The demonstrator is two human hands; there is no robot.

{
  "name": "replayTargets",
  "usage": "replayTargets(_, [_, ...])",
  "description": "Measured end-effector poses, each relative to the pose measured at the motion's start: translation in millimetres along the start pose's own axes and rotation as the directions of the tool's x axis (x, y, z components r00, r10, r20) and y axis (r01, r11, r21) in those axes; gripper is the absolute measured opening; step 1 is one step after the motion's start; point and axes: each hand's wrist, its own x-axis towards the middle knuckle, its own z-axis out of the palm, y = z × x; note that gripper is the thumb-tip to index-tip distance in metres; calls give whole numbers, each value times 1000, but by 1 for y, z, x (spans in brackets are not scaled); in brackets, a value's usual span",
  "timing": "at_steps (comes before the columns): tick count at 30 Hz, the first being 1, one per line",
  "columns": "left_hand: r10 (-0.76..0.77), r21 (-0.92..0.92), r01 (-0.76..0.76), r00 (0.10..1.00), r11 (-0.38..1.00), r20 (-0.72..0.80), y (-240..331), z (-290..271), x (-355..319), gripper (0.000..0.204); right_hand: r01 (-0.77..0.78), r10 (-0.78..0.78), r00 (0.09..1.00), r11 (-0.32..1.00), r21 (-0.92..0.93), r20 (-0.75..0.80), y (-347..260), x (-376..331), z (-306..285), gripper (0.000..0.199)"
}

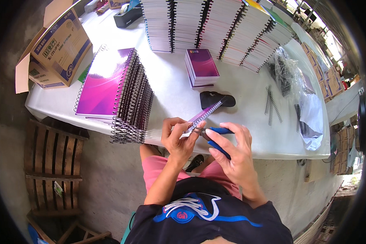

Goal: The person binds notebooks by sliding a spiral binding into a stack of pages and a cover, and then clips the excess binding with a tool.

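Observation:
My left hand grips the near end of a purple spiral notebook, which is held edge-on with its coil facing up. Closed around blue-handled pliers, my right hand brings their jaws against the coil's near end, beside my left fingertips. Whether the jaws have bitten on the wire is too small to tell. Beneath the notebook's far end lies a black rounded object. Farther off sits a short stack of small purple books or covers. To the left rises a tall stack of purple spiral notebooks.
An open cardboard box stands at the table's left. Tall stacks of bound notebooks line the back, near a black tape dispenser. Loose black coils and a clear plastic bag lie right. A wooden slatted bench stands lower left.

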Motion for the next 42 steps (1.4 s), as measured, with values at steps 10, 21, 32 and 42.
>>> replayTargets(10, [216, 36, -216, 976, 976, -6, -13, 0, -4, 36, -138, 85, 948, 979, 153, 308, 4, 5, -15, 33])
replayTargets(21, [-36, -23, 34, 997, 999, -70, -10, 3, -4, 31, -327, 183, 926, 827, 458, 331, 44, -17, 7, 38])
replayTargets(32, [-518, -719, 457, 841, 524, 158, 43, -14, 9, 27, -104, 260, 960, 688, 718, -109, 83, -10, 6, 49])
replayTargets(42, [281, 26, -306, 833, 952, -476, 74, -123, 79, 52, -3, 152, 988, -122, 992, 22, -37, 165, 8, 37])
